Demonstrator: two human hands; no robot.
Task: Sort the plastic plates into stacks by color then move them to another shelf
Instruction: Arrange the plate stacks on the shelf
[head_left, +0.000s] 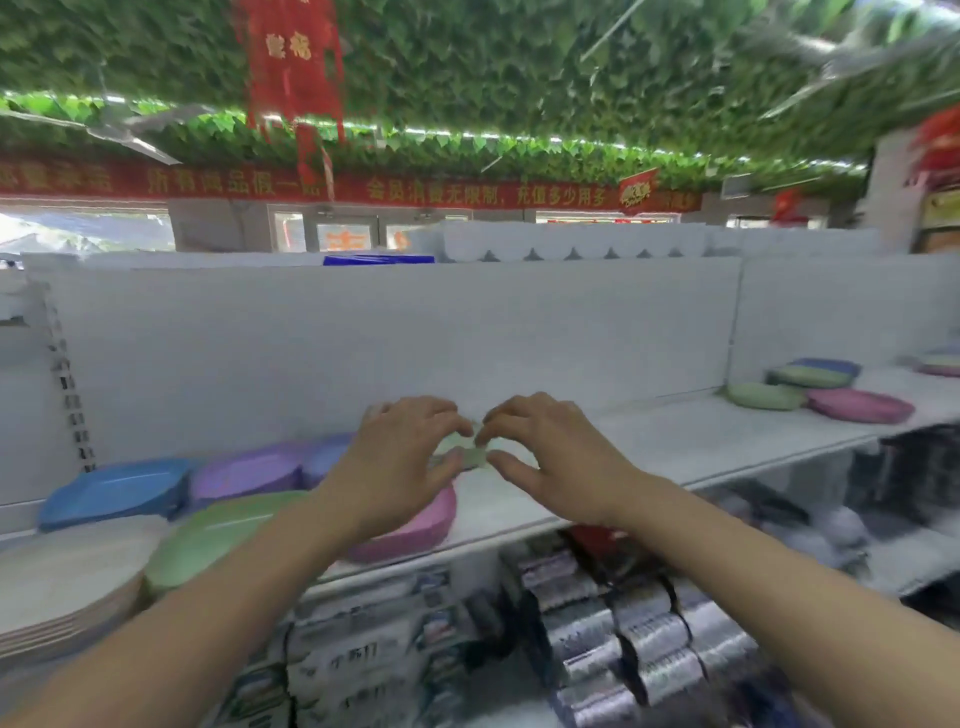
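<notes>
My left hand (400, 457) and my right hand (561, 457) meet over the white shelf (701, 441), fingers curled around a small pale green plate (470, 452), which is blurred and mostly hidden by the fingers. Under my left hand lies a pink plate (415, 530). To its left sit a green plate (218, 535), a purple plate (244, 473) and a blue plate (114, 491). Far right on the same shelf lie a green plate (763, 397), a pink plate (857, 405) and a green-and-blue stack (813, 371).
A stack of white plates (67, 577) sits at the lower left. Another small plate stack (943, 364) is at the far right edge. Packaged goods (597, 623) fill the shelf below. A white back panel (389, 338) rises behind the shelf.
</notes>
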